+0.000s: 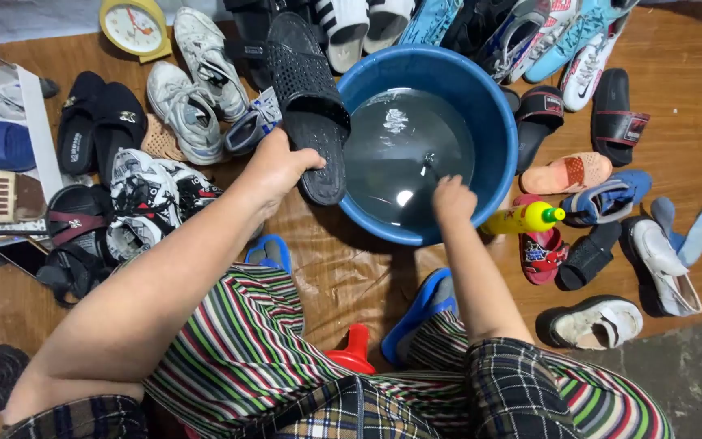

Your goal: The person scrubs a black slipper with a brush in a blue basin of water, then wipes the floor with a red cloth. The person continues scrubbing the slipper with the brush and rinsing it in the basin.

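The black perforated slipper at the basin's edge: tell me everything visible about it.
The black slipper looks like rubber or plastic, its wide strap and sole covered in small holes. It lies lengthwise across the left rim of the blue basin, toe end toward the person. The left hand has its grip on the near end. It looks dry, above the water.

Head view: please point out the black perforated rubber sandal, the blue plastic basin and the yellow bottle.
black perforated rubber sandal (309, 89): head view, mid sole.
blue plastic basin (493, 122): head view, right rim.
yellow bottle (517, 218): head view, body.

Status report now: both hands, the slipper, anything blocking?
Left hand grips black perforated slipper over blue basin rim. Right hand in the water, contents unclear. Yellow bottle beside right hand.
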